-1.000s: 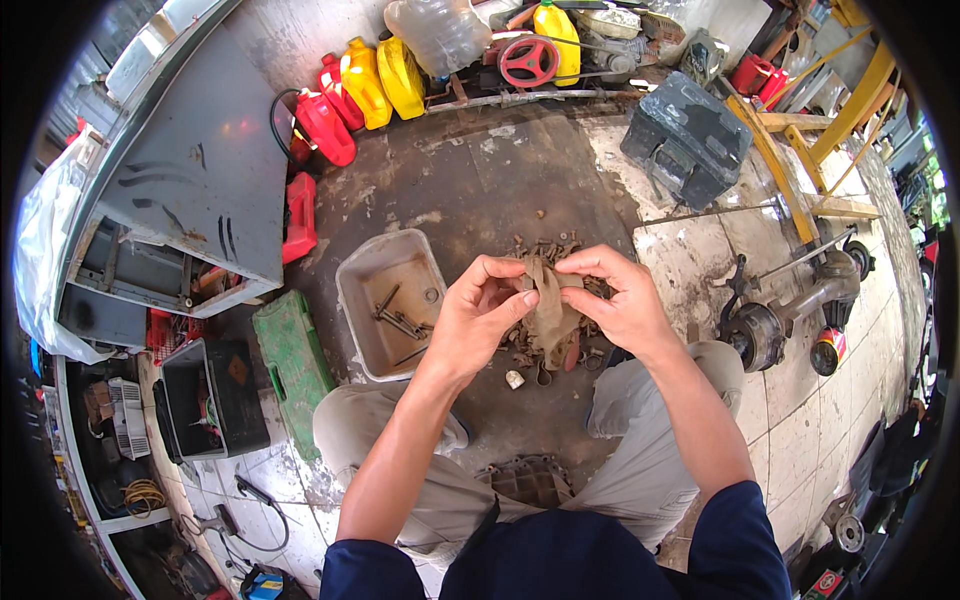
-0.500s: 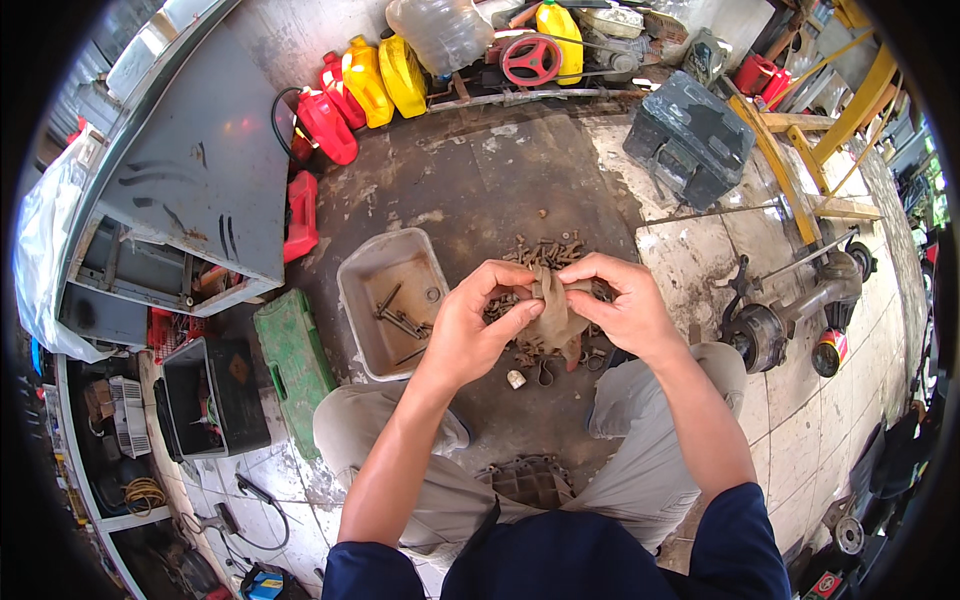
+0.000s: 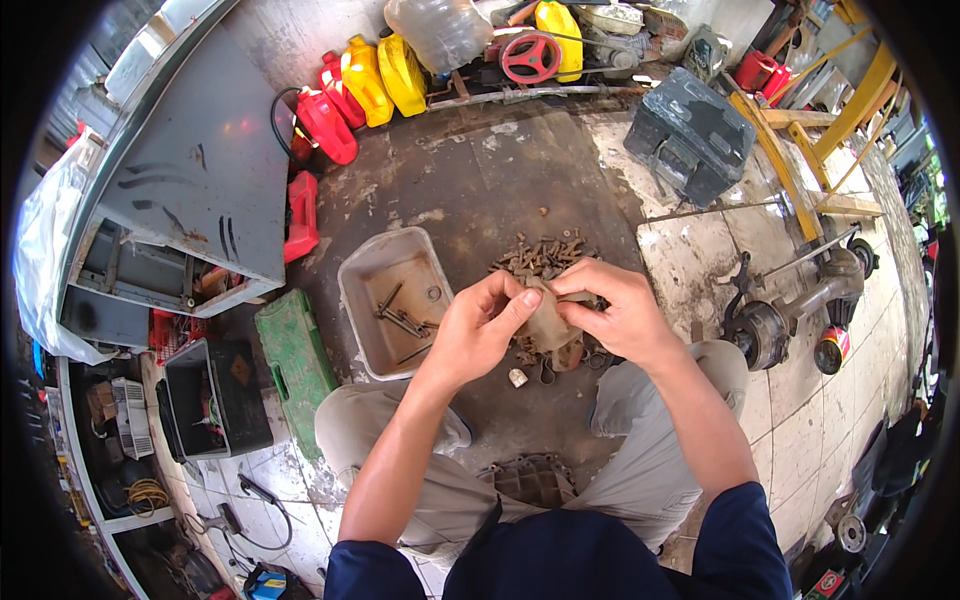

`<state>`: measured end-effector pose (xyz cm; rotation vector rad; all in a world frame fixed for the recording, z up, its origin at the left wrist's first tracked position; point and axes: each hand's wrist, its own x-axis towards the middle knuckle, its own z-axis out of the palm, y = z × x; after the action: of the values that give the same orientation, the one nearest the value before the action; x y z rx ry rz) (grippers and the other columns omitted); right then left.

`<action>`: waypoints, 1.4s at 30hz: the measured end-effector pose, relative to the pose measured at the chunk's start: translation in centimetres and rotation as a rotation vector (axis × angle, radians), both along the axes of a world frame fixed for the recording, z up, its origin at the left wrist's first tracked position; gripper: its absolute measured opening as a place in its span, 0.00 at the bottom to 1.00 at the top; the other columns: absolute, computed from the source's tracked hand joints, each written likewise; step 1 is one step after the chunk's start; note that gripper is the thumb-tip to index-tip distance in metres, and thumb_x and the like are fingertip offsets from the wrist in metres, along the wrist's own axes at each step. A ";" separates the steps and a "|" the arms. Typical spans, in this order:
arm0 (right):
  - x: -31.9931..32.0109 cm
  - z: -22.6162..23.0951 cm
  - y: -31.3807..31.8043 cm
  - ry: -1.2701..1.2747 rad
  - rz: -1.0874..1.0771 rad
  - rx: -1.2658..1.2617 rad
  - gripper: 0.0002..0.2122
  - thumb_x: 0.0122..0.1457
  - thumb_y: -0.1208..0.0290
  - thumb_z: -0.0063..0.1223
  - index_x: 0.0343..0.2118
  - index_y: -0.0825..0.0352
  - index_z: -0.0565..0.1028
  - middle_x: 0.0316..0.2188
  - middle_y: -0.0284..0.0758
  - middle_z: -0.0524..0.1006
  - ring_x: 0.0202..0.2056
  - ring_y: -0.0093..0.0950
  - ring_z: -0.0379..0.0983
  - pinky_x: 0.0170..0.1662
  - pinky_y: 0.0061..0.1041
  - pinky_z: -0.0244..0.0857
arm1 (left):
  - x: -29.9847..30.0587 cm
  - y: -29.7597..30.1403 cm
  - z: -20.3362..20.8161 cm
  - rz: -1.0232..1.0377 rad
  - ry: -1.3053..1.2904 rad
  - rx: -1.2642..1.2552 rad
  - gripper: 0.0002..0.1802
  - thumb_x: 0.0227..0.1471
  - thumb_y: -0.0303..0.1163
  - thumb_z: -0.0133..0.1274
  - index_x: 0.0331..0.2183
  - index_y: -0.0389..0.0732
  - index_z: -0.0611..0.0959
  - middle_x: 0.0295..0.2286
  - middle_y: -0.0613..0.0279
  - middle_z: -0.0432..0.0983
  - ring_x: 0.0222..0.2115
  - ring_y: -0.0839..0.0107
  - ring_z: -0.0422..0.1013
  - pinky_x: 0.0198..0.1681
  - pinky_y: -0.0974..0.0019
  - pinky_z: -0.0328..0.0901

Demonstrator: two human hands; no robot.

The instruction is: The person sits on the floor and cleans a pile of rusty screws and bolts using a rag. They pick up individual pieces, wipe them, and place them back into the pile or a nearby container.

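A dirty tan rag [image 3: 546,318] hangs between my two hands, above the floor. My left hand [image 3: 482,322] pinches its left side, thumb against the forefinger. Opposite, my right hand [image 3: 618,308] grips its upper right part with bent fingers. Whether some small part is wrapped inside the cloth I cannot tell. Behind and below my hands lies a pile of rusty bolts [image 3: 545,256], partly covered by them. To the left stands a grey plastic tub [image 3: 352,290] with several long bolts [image 3: 398,316] and a ring [image 3: 433,294] in it.
A small whitish cap-like piece [image 3: 517,377] lies near my feet. Left of the tub are a green case [image 3: 296,345] and a black bin [image 3: 240,395]. A dark toolbox [image 3: 690,135] stands far right, with a greasy axle-like metal part [image 3: 800,305] nearer. Yellow and red jugs [image 3: 366,82] line the back.
My hands have shifted on the rag; the right hand has turned and moved slightly, uncovering more of the bolt pile behind. The rag has changed its folds.
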<state>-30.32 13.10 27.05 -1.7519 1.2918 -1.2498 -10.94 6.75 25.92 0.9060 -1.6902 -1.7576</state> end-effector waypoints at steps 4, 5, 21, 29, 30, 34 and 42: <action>0.1 -0.5 -0.1 0.025 -0.014 -0.077 0.11 0.49 0.82 0.59 0.37 0.70 0.76 0.32 0.35 0.77 0.33 0.25 0.76 0.37 0.24 0.69 | 0.2 0.0 -0.2 -0.036 -0.047 0.004 0.12 0.59 0.34 0.51 0.33 0.34 0.77 0.25 0.70 0.72 0.27 0.85 0.64 0.30 0.77 0.61; 0.0 -0.6 -0.1 0.004 -0.023 -0.081 0.11 0.49 0.82 0.60 0.37 0.70 0.76 0.31 0.34 0.77 0.33 0.24 0.75 0.35 0.24 0.69 | 0.2 0.0 -0.1 -0.032 -0.037 -0.027 0.11 0.60 0.34 0.50 0.34 0.34 0.77 0.25 0.70 0.72 0.27 0.85 0.64 0.30 0.77 0.61; -0.2 0.0 0.4 -0.128 -0.065 0.317 0.08 0.54 0.79 0.57 0.39 0.69 0.76 0.33 0.30 0.78 0.32 0.16 0.73 0.27 0.18 0.69 | 0.6 -0.7 0.8 -0.036 -0.075 -0.800 0.15 0.44 0.20 0.58 0.38 0.35 0.78 0.36 0.55 0.76 0.40 0.59 0.71 0.45 0.62 0.64; 0.0 0.1 0.3 -0.015 -0.055 0.137 0.10 0.53 0.79 0.58 0.39 0.69 0.76 0.32 0.35 0.78 0.35 0.21 0.75 0.39 0.21 0.67 | -0.2 -0.5 1.0 0.047 -0.216 -1.060 0.11 0.46 0.27 0.56 0.34 0.37 0.75 0.30 0.55 0.74 0.35 0.56 0.70 0.44 0.56 0.63; 0.1 0.2 0.3 -0.024 -0.051 0.149 0.10 0.53 0.79 0.58 0.39 0.69 0.76 0.32 0.35 0.78 0.35 0.21 0.75 0.39 0.21 0.67 | -0.1 -0.6 0.9 0.041 -0.243 -1.082 0.10 0.47 0.28 0.55 0.34 0.37 0.75 0.29 0.55 0.74 0.34 0.56 0.70 0.44 0.56 0.63; 0.4 -0.1 0.2 -0.018 -0.040 0.087 0.10 0.54 0.78 0.58 0.40 0.67 0.76 0.31 0.33 0.78 0.31 0.19 0.75 0.28 0.20 0.69 | 0.1 -0.2 0.0 0.014 -0.253 -0.747 0.11 0.51 0.32 0.54 0.35 0.35 0.75 0.29 0.53 0.74 0.34 0.55 0.70 0.44 0.57 0.63; 0.1 -0.2 0.4 -0.132 -0.073 0.296 0.07 0.56 0.75 0.57 0.38 0.65 0.76 0.31 0.30 0.78 0.20 0.15 0.72 0.09 0.17 0.62 | 0.1 -0.4 0.5 0.015 -0.045 -0.645 0.13 0.51 0.29 0.57 0.38 0.33 0.77 0.33 0.52 0.75 0.36 0.57 0.71 0.42 0.60 0.65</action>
<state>-30.22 13.49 26.90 -1.4038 1.3935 -1.1278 -10.89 6.39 26.43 0.6541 -2.0811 -1.0611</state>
